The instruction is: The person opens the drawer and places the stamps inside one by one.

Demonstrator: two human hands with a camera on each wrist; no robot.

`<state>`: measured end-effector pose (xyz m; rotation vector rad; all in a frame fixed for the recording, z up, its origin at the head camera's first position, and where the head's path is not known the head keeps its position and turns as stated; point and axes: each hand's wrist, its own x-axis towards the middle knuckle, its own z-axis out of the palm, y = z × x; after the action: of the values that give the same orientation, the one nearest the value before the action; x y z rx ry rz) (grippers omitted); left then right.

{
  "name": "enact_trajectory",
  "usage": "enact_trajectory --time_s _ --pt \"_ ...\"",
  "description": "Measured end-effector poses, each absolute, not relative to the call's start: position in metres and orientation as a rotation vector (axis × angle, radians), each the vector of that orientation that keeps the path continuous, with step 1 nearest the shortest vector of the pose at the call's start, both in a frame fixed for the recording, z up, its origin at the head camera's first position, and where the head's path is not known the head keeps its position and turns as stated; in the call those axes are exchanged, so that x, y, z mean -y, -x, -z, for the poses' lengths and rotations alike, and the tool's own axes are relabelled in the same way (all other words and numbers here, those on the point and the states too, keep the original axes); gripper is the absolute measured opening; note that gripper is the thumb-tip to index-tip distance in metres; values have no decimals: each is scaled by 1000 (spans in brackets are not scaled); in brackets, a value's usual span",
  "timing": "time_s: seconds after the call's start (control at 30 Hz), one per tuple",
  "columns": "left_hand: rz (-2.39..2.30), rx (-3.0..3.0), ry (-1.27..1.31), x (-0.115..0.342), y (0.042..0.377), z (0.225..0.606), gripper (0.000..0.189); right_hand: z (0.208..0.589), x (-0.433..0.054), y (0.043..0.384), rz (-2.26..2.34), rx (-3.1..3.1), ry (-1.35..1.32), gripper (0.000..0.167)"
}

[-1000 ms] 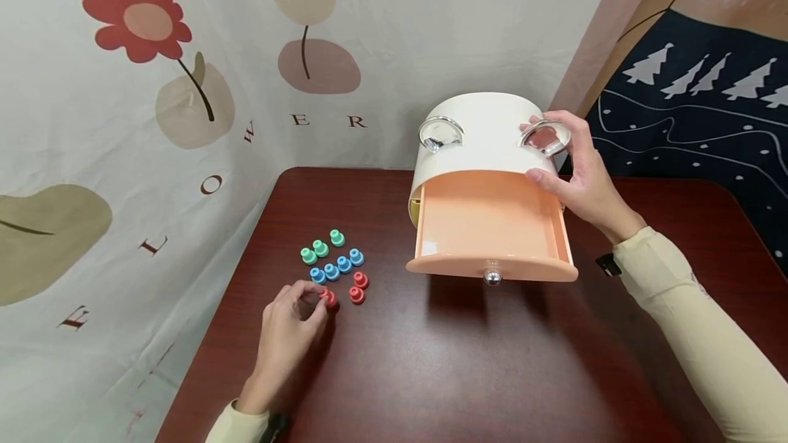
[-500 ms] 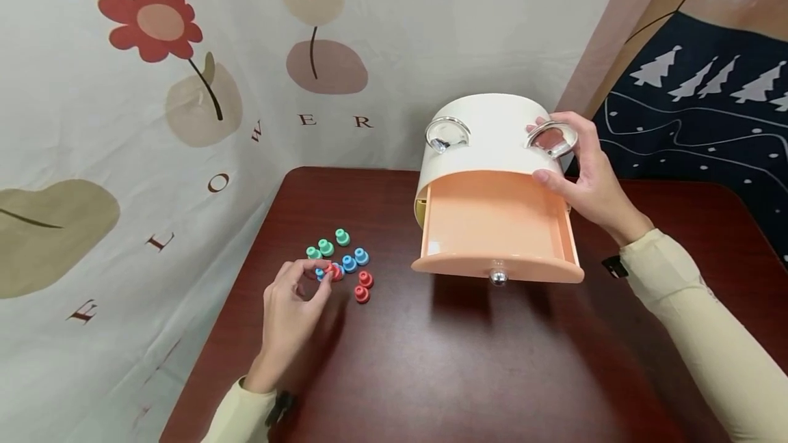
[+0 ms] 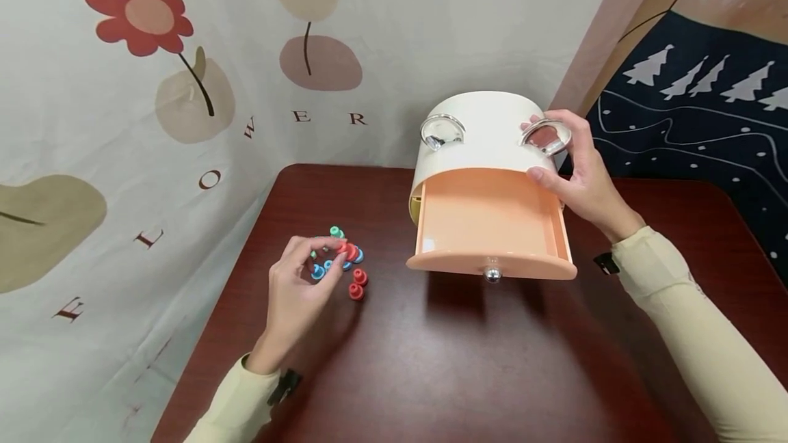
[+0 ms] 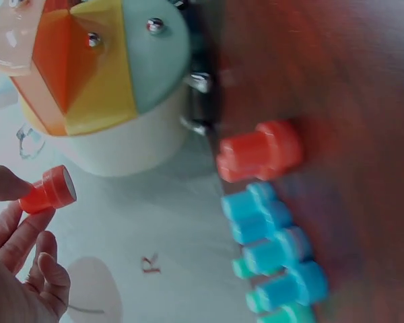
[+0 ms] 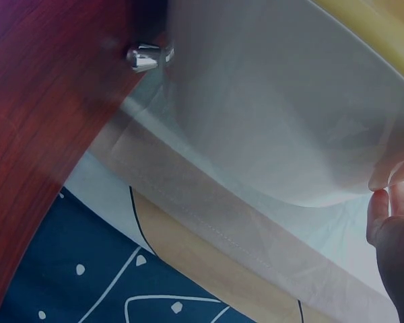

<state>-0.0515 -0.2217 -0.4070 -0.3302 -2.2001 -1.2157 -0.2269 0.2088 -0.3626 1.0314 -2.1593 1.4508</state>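
Note:
My left hand (image 3: 300, 286) pinches a red push-pin magnet (image 4: 50, 192) between thumb and fingertips, raised over the small magnets on the table. A flat greyish disc shows on its base. Two red magnets (image 3: 357, 286) stand just right of this hand. Blue magnets (image 3: 317, 271) and green magnets (image 3: 336, 232) lie beyond, partly hidden by the fingers. My right hand (image 3: 585, 180) holds the upper right of a cream drawer cabinet (image 3: 486, 142), its thumb at the front edge and fingers behind a silver ring. The cabinet's peach top drawer (image 3: 492, 217) is pulled out, with nothing inside.
A second silver ring (image 3: 442, 132) sits at the cabinet's upper left. A round silver knob (image 3: 492, 275) juts from the drawer front. Lower yellow and teal drawer fronts (image 4: 155, 67) appear in the left wrist view. Printed cloth (image 3: 394, 39) hangs behind the dark red table (image 3: 418, 361).
My left hand has lifted the red push-pin magnet from the table and carried it up and to the right, over the blue ones. My right hand keeps its place on the cabinet.

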Motion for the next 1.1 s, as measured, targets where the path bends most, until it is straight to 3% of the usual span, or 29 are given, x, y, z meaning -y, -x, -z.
enact_trajectory --time_s 0.33,1.1 --pt "1199 2131 588 191 82 384 23 363 -210 229 -1439 2161 -1035 76" --pt "1305 1989 750 143 105 358 17 366 -211 228 -1424 2165 -1059 77"
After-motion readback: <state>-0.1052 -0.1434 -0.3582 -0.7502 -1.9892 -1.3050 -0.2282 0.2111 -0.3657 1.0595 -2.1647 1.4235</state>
